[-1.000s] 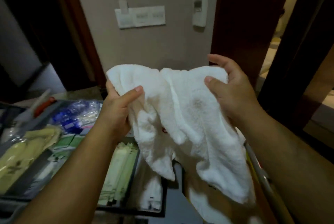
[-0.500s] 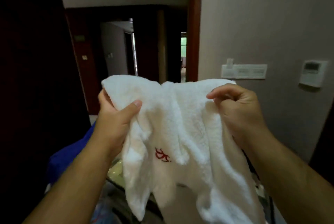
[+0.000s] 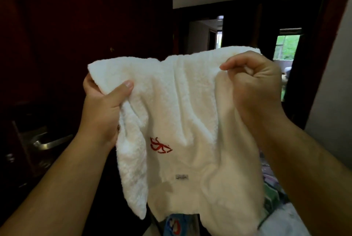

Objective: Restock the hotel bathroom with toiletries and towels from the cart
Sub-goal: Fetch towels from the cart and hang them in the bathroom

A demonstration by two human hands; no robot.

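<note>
Holding up a white towel (image 3: 181,102) in mid-air, in the middle of the view, spread between both hands. With the left hand (image 3: 102,110), gripping the upper left corner: thumb (image 3: 122,91) pressed flat across the near face, fingers tucked behind the cloth and out of sight. With the right hand (image 3: 253,87), pinching the upper right edge in a curled fist, back of the hand toward the camera, a bit of fabric bunched inside. Hanging slack below both grips, creased down the middle, running out of view at the bottom on the right side. Marked on the near face with a red embroidered sign (image 3: 160,145) left of centre, and lower down with a small grey label (image 3: 182,177), lettering too small to read.

To the left, behind the left forearm, a dark wooden door (image 3: 76,26) with a metal lever handle (image 3: 47,143). Farther off, past the towel's top edge, a dim passage ending in a bright window (image 3: 287,47) with green beyond. At far right, a pale wall (image 3: 331,93). Low on the right, just beside the towel, blurred packets (image 3: 272,184); under the towel's lower edge, something blue and red (image 3: 174,225), not identifiable.
</note>
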